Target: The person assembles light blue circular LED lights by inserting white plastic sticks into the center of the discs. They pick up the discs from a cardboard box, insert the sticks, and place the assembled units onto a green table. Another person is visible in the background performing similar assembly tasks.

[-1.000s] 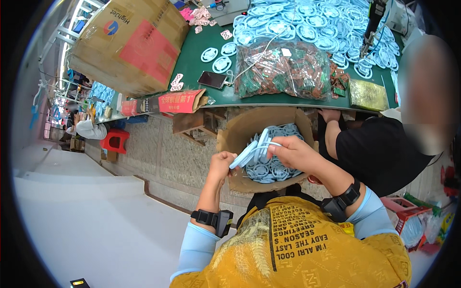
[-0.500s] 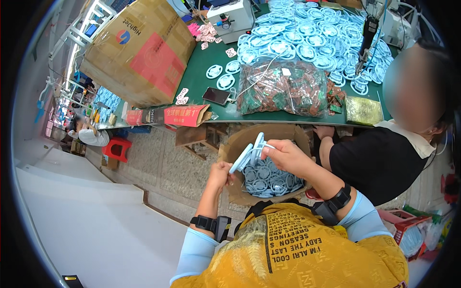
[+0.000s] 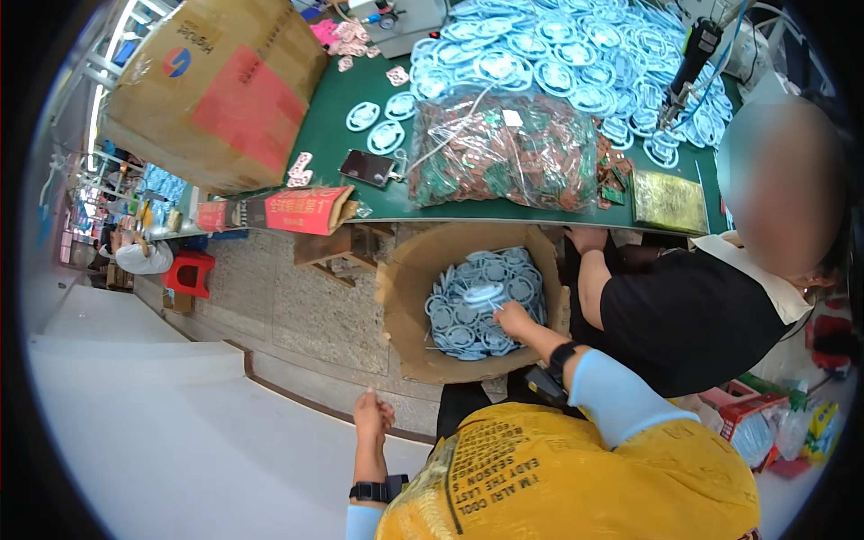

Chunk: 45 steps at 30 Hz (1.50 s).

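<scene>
My right hand reaches into the large open cardboard box. Its fingers pinch a round, light-blue plastic ring piece, slightly smeared by motion; whether it is one piece or two together I cannot tell. Under it lies a heap of similar blue ring pieces, filling the lower part of the box. My left hand is off to the left of the box, in front of the white surface, its fingers curled in with nothing visible in them.
A green table bears a pile of light-blue rings, a clear bag of circuit boards, a phone and a big carton. Another person sits close on the right. A wooden stool stands left of the box.
My hands have parted. The right has gone down into the box with the blue ring piece; the left has let go of its piece and drawn back toward me. The view has shifted a little.
</scene>
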{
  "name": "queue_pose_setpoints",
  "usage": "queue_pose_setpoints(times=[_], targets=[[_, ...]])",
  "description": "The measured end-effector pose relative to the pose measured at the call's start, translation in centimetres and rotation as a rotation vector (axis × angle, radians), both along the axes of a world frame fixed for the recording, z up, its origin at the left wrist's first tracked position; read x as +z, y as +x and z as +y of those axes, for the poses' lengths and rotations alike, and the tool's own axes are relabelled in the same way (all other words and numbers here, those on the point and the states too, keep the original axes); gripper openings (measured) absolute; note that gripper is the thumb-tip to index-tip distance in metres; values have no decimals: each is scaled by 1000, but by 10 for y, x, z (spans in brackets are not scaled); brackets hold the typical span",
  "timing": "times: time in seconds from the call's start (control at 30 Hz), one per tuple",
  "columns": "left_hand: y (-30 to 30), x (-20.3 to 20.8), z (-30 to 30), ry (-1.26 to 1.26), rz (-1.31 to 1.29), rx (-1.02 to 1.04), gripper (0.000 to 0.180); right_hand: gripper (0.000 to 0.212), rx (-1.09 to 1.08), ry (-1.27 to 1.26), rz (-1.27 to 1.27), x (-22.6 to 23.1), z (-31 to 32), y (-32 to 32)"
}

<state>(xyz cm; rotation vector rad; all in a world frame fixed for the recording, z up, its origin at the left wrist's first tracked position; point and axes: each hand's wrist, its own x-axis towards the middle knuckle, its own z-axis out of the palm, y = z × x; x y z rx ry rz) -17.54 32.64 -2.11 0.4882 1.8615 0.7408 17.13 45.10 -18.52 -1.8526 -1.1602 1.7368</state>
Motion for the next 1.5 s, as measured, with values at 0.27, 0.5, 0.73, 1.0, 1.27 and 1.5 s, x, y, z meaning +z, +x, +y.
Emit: queue_pose_setpoints(times=[0.27,0.5,0.73,1.0,1.27,1.5], targets=[[-10,21,-70,-34,-32,213,35,33,45,-201,-519,-39,4,16],[6,18,-56,-93,-67,138,33,28,-91,-38,-445,-52,-13,0],[19,-10,5,-100,-112,-143,33,23,277,106,-301,-15,-135,0],[84,-31,94,21,-181,-510,31,24,-146,-379,-645,13,-350,96],[158,-32,84,69,-136,-950,38,29,-48,-328,-486,-11,-525,90],[228,-23,70,16,-226,-800,35,30,-256,-204,-454,23,-486,164]])
